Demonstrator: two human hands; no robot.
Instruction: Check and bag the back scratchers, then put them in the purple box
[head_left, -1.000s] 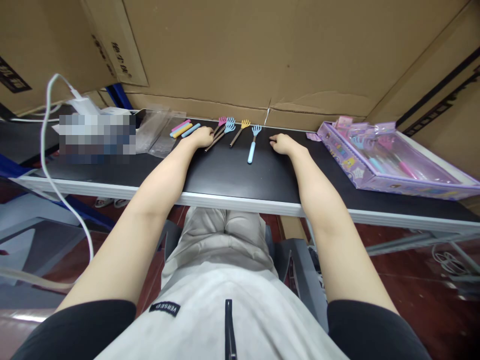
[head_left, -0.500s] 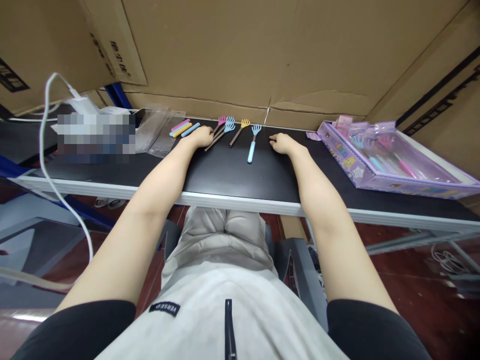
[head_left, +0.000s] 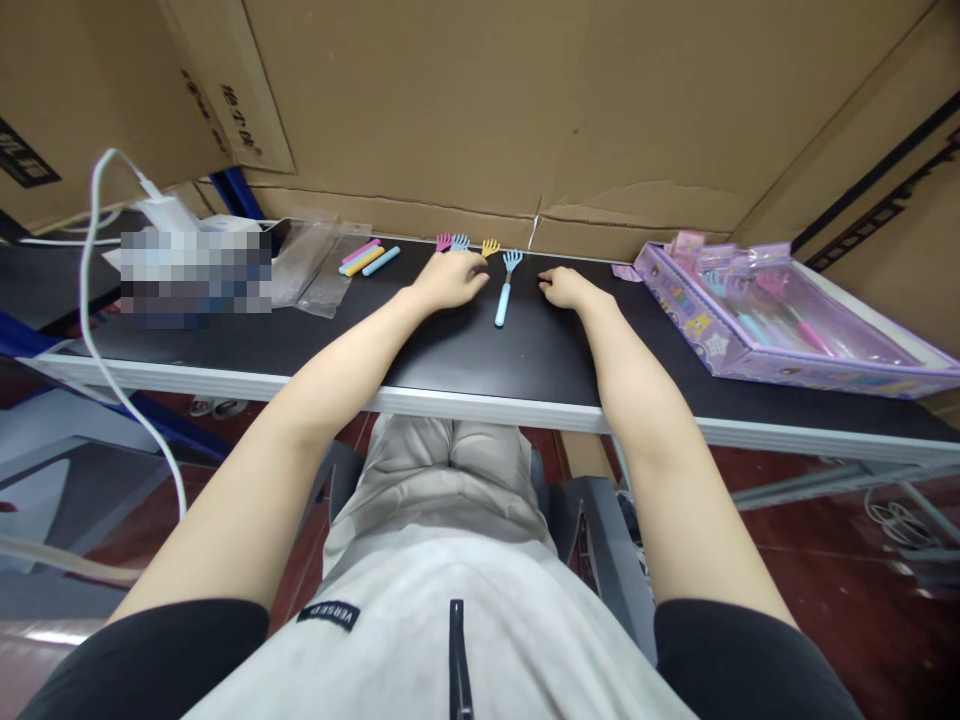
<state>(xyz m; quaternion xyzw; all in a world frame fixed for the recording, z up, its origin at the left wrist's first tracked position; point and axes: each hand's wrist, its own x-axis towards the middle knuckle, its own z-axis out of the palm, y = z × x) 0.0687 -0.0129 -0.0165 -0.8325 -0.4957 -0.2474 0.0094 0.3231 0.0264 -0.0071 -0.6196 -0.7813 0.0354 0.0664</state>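
Observation:
My left hand (head_left: 452, 280) is held low over the middle of the table, its thumb and fingers apart, and nothing shows in it. It covers the shafts of several small back scratchers; a pink claw head (head_left: 444, 242), a blue claw head (head_left: 460, 242) and a yellow claw head (head_left: 490, 247) peek out behind it. Just right of its fingertips lies a light blue back scratcher (head_left: 504, 302) with its handle toward me. My right hand (head_left: 566, 287) rests on the tabletop right of that scratcher, fingers loosely bent and apart, holding nothing visible.
Loose coloured handles (head_left: 367, 258) lie at the left beside clear plastic bags (head_left: 319, 270). A purple display box (head_left: 825, 375) with packaged scratchers stands at the right. Cardboard (head_left: 480, 120) walls the back of the black table (head_left: 480, 360). A white cable (head_left: 94, 290) hangs at the left.
My left hand has moved right, from beside the coloured handles to over the back scratchers, whose shafts it now hides. My right hand has stayed in place.

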